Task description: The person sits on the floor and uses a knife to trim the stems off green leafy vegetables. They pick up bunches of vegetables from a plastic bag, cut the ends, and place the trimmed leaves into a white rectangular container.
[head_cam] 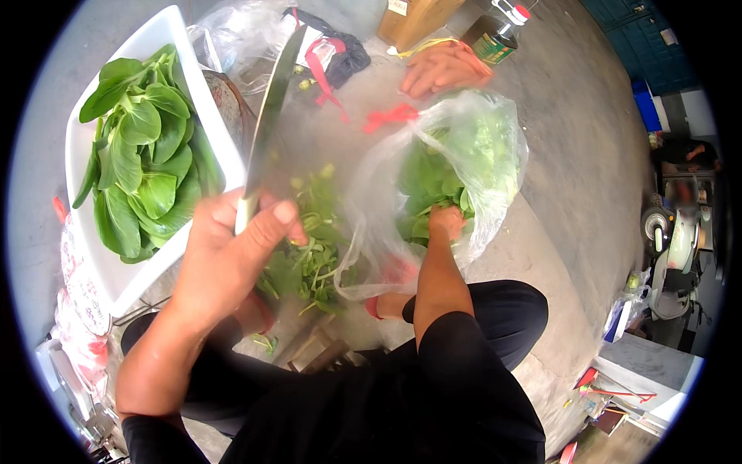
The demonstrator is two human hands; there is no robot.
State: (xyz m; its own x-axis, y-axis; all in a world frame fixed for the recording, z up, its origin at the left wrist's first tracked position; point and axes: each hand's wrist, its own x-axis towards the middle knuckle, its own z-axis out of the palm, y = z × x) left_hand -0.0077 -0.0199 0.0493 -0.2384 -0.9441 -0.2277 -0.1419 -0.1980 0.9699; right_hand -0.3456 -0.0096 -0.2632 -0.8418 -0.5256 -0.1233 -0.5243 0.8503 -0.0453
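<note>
My left hand [237,243] is closed around the handle of a large knife [275,104], its blade pointing up and away from me. Left of it, leafy green vegetables [145,156] lie in a white plastic tub [200,110]. My right hand [447,223] reaches into an open clear plastic bag [498,133] and touches the leafy greens [429,174] inside; whether its fingers grip them is hard to tell. Between my feet, cut leaves and stems [313,255] are heaped on the floor, partly blurred.
Beyond the bag lie carrots in a net bag [446,69], a bottle of dark liquid [495,40] and a cardboard box [414,23]. A black plastic bag [348,58] and red ribbon [322,69] lie at the top. Far right are a scooter [681,249] and a person [687,153].
</note>
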